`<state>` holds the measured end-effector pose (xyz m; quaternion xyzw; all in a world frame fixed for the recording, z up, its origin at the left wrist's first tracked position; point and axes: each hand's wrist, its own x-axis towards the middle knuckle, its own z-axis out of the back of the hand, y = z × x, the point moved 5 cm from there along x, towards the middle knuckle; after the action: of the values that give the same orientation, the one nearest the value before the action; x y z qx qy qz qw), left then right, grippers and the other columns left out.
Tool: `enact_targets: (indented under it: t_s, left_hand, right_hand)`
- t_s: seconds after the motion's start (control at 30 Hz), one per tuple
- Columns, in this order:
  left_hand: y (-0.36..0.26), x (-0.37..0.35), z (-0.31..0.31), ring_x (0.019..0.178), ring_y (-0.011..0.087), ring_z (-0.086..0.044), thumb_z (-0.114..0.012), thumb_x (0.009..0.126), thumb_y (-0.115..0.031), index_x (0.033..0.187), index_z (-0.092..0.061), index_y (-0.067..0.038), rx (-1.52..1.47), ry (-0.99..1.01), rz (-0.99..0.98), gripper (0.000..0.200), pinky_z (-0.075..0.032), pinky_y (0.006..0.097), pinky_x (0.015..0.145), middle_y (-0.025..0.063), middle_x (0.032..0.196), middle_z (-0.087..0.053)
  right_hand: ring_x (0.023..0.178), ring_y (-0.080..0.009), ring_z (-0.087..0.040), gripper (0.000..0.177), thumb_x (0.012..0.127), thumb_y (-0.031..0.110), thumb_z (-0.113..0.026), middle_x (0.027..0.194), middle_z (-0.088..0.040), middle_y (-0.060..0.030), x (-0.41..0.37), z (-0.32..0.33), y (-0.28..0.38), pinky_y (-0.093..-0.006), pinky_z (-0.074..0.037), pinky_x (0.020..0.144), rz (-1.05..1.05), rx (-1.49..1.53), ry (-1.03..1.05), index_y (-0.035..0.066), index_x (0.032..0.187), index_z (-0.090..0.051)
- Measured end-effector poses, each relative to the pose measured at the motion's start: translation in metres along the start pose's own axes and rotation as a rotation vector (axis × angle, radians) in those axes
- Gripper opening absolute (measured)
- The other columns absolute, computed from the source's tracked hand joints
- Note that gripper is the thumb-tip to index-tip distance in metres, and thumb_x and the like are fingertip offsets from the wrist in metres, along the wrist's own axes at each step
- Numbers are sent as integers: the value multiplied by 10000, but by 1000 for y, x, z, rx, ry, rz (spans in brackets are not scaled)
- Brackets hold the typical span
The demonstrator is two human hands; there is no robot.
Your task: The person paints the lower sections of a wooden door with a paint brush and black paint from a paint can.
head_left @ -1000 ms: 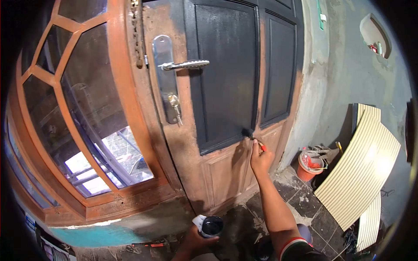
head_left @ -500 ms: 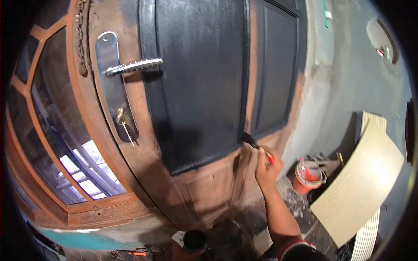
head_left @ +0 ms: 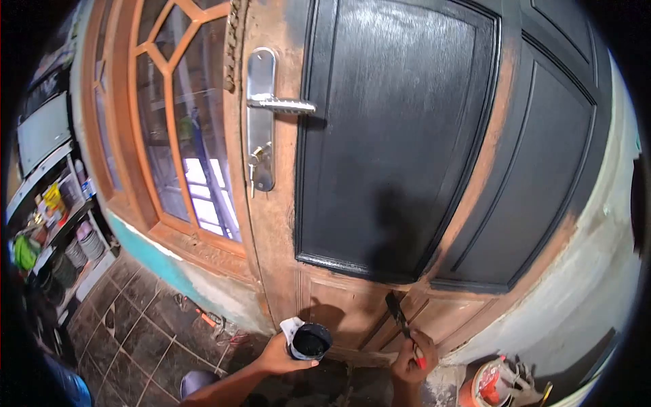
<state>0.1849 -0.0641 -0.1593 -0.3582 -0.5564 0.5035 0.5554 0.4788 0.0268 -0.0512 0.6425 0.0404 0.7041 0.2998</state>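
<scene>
My right hand (head_left: 411, 358) grips a paintbrush (head_left: 395, 312) with a black head and some red on its handle. The brush points up in front of the bare lower wood of the door (head_left: 332, 302); whether it touches cannot be told. My left hand (head_left: 277, 357) is wrapped round a small cup of black paint (head_left: 310, 342), with a white scrap at its side. Above both hands, a large door panel (head_left: 407, 122) is coated black, as is the narrower panel (head_left: 536, 169) to its right. Brown wood shows between them and along the left edge.
A metal door handle (head_left: 288, 106) sticks out above a lock with keys (head_left: 253, 161). An orange bucket (head_left: 475, 388) stands at lower right by the wall. Tools (head_left: 211, 319) lie on the tiled floor (head_left: 152, 342). Shelves with goods (head_left: 68, 224) stand at far left.
My view has swung left and down. The brush has come away from the lower corner of the black panel and moved lower. My left hand and the cup now show clearly.
</scene>
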Motion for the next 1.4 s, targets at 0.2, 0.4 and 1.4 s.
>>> enact_targets:
  t_s: [0.2,0.4,1.4]
  left_hand:
    - [-52,35,-16,1264,170,-625,-997,796,-211,1450,-584,-15,-37,65,91,798,-486,371,1140,69,1356,-681]
    - [-26,54,-46,1265,165,-621,-995,792,-193,1464,-586,-20,-84,80,45,805,-478,356,1133,65,1366,-677]
    - [-44,72,-53,1169,225,-679,-983,722,-178,1382,-620,-47,-32,7,-271,764,-536,382,1038,105,1278,-708]
  right_hand:
    - [1009,-332,-729,342,1085,303,-699,1159,-752,-200,-33,29,-28,-446,-593,903,-177,128,-43,-17,1205,-725]
    - [806,-222,-677,179,1077,155,-646,942,-707,-153,-4,39,-21,-341,-532,758,-560,414,-232,-23,1060,-663]
    - [1190,-438,-643,337,1005,376,-758,1127,-721,-225,85,-83,52,-528,-493,1034,83,-122,1207,71,1150,-754]
